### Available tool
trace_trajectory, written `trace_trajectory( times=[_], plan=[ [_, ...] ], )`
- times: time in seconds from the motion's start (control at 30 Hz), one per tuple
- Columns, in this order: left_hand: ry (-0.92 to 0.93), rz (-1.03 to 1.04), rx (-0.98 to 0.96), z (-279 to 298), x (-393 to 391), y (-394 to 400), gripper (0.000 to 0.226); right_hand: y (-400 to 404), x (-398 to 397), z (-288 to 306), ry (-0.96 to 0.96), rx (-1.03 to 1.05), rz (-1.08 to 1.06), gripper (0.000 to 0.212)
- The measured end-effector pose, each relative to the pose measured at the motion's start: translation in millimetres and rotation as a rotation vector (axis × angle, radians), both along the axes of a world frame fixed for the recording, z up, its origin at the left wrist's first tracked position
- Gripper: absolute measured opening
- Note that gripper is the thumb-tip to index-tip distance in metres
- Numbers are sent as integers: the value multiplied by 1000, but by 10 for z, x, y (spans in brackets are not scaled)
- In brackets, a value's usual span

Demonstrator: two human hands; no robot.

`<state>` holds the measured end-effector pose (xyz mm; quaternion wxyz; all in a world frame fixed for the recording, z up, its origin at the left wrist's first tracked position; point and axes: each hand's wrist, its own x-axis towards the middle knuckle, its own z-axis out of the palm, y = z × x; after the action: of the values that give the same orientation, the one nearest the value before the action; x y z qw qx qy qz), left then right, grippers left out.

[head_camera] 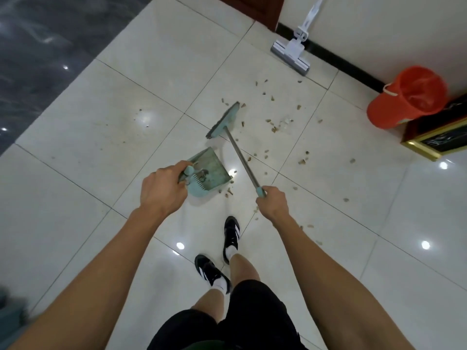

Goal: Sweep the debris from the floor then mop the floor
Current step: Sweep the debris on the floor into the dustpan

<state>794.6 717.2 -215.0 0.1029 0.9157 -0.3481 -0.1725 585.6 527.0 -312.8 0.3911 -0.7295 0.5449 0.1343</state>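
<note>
Sweeping stage, judged early: debris (275,125) scattered across mid-floor tiles (156,59), toward the far wall; a little already in dustpan (209,170). Mopping not begun: mop (293,55) propped at far wall, orange bucket (406,97) near right edge.

Left hand (161,190): closed round dustpan handle, pan at floor centre, whether touching the tiles unclear.

Right hand (273,202): closed round broom (223,121) handle end, head just beyond pan amid debris.
</note>
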Motion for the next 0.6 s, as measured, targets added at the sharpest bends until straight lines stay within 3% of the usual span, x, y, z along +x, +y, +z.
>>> trace_trajectory(
  times=[0.6],
  plan=[
    [-51, 68, 18, -237, 965, -903, 41, -1129, 1333, -484, -43, 48, 61, 31]
  ],
)
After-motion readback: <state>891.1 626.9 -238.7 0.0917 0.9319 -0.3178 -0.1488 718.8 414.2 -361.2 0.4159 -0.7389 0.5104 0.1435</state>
